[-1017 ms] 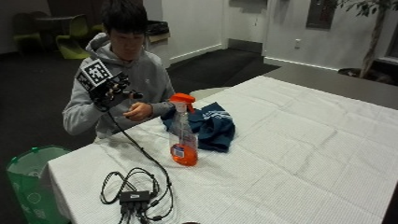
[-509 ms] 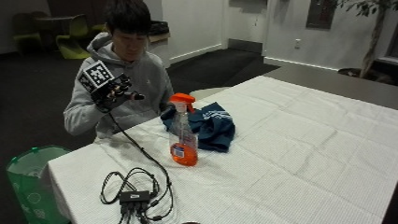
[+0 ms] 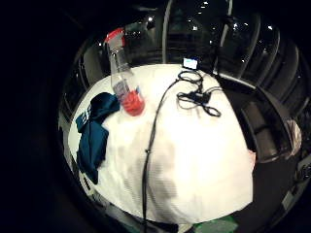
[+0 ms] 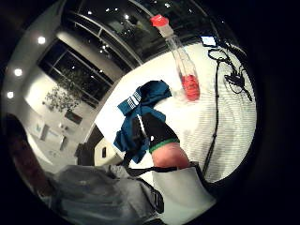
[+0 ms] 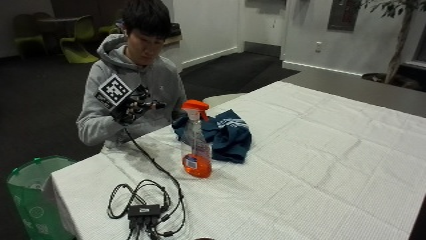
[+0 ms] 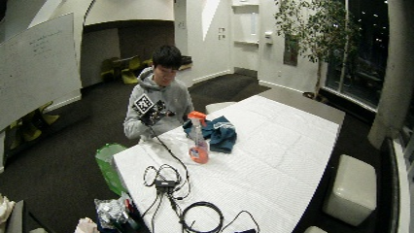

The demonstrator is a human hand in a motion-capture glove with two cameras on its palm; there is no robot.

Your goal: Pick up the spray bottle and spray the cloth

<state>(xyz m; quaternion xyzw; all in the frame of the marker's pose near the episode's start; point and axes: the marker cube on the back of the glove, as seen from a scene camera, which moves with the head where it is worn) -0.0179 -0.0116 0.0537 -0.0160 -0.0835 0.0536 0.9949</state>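
A clear spray bottle [image 5: 196, 150] with orange liquid and an orange trigger head stands upright on the white-covered table [image 5: 319, 165]. A crumpled dark blue cloth [image 5: 223, 132] lies just behind it, touching or nearly touching its base. My gloved right hand [image 5: 136, 105] is raised in front of the person's chest, over the table's near edge and well short of the bottle. Its fingers are relaxed and hold nothing. The palm views show the bottle [image 3: 127, 87] beside the cloth [image 3: 92, 136] at a distance, and a gloved finger [image 4: 157, 131] sticks out over the cloth [image 4: 140, 108].
A black cable [image 5: 156, 170] runs from the glove across the table to a small box with coiled wires [image 5: 143, 210] near the front edge. A green bin [image 5: 33, 195] stands on the floor beside the table corner. A stool [image 6: 349, 189] stands at the far side.
The gloved hand has dropped slightly and shifted toward the bottle. The bare left hand, close by it a second ago, has moved away. Bottle and cloth have not moved.
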